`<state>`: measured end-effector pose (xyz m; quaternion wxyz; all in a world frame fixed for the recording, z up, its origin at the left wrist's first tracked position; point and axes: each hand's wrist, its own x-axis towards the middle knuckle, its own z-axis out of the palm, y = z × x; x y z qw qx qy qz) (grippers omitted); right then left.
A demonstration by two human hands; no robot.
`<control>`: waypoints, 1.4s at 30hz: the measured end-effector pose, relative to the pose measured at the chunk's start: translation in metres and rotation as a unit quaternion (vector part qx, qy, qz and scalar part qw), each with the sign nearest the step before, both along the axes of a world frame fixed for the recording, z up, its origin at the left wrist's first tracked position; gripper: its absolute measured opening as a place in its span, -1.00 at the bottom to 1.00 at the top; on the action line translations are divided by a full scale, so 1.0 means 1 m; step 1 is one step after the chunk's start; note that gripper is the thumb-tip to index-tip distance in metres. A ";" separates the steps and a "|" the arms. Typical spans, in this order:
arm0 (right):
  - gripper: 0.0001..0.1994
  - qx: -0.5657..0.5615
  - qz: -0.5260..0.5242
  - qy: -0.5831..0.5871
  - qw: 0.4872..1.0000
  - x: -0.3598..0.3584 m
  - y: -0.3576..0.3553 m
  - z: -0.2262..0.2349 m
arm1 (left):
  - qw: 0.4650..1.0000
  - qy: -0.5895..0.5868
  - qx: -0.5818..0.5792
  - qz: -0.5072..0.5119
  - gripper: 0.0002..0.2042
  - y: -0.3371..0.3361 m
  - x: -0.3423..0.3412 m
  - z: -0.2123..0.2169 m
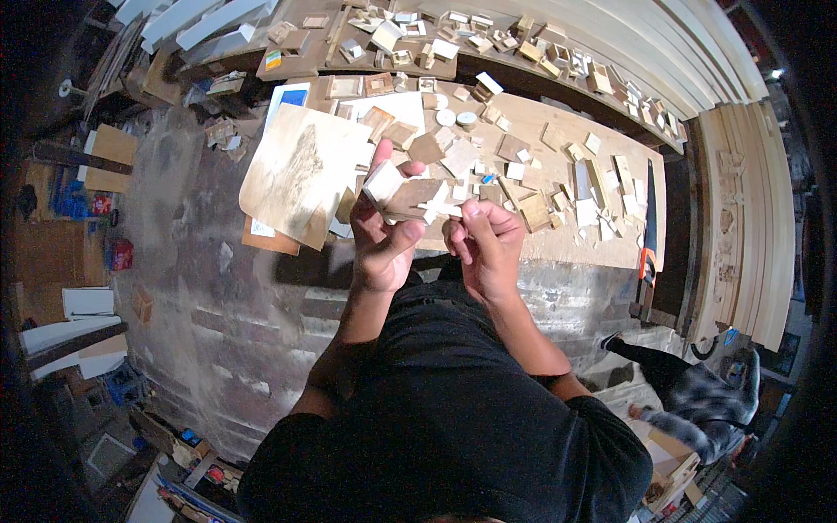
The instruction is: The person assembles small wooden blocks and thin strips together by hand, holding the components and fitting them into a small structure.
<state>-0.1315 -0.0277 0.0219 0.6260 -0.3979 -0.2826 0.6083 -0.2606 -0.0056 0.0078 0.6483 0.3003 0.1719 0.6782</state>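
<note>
Head view. Surface [623, 253]: pale wood board, littered with small wood offcuts, blocks and shallow open boxes, densest from the middle to the back. Two white discs [456, 118] sit near the back, side by side. A large thin wood sheet [301, 179] covers the left end. Behind, a raised ledge [488, 65] carries more small boxes and scraps. Long pale boards [645, 48] are stacked beyond it; another stack [757, 261] stands on the right.

Room: worn grey floor [205, 305], pale smears; a brown block [142, 305] lies on it, left. Boards and clutter line the left wall side. Second person [697, 405] at lower right, a hand by a wooden box.

Edges: near edge of surface runs just in front of the torso; both hands are held up about there. Thin sheet reaches past that edge at left. Handsaw [650, 213] lies along the right edge, orange-and-black handle toward the near corner. Floor extends on both sides of the forearms, wider at left; the second person occupies part of the right.

Hands: left hand [384, 242] gripping a small wooden piece [408, 199], thumb in front, raised above the surface. Right hand [493, 244] pinching a thin pale strip [446, 209] at the wooden piece's right end.
</note>
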 end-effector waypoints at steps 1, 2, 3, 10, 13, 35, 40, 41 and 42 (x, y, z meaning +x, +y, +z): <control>-0.72 -0.008 -0.011 0.013 1.000 -0.001 0.002 -0.002 | 1.000 0.005 -0.001 0.004 -0.10 0.000 0.000 0.001; -0.73 -0.017 -0.022 0.026 0.999 -0.002 0.005 -0.004 | 1.000 0.009 -0.002 0.008 -0.10 0.000 -0.001 0.002; -0.73 -0.025 -0.034 0.038 0.998 -0.002 0.008 -0.005 | 1.000 0.014 -0.003 0.012 -0.10 0.000 -0.001 0.002; -0.74 -0.010 -0.010 0.046 0.999 0.006 0.010 -0.009 | 1.000 0.009 -0.021 0.019 -0.07 0.005 0.001 -0.002; -0.73 -0.023 -0.007 0.021 0.999 0.008 0.012 -0.013 | 1.000 0.000 -0.019 0.005 -0.06 0.007 0.005 0.002; -0.75 -0.012 -0.055 0.005 0.998 0.040 0.009 -0.015 | 0.998 0.011 -0.030 -0.062 -0.03 0.022 0.038 -0.008; -0.76 -0.019 -0.133 0.035 0.990 0.052 0.020 -0.019 | 0.998 0.015 -0.040 -0.052 -0.03 0.022 0.049 -0.009; -0.76 -0.009 -0.127 0.042 0.991 0.055 0.020 -0.020 | 0.998 0.015 -0.040 -0.049 -0.03 0.022 0.051 -0.010; -0.76 0.001 -0.120 0.048 0.992 0.059 0.019 -0.023 | 0.998 0.015 -0.040 -0.046 -0.02 0.023 0.053 -0.011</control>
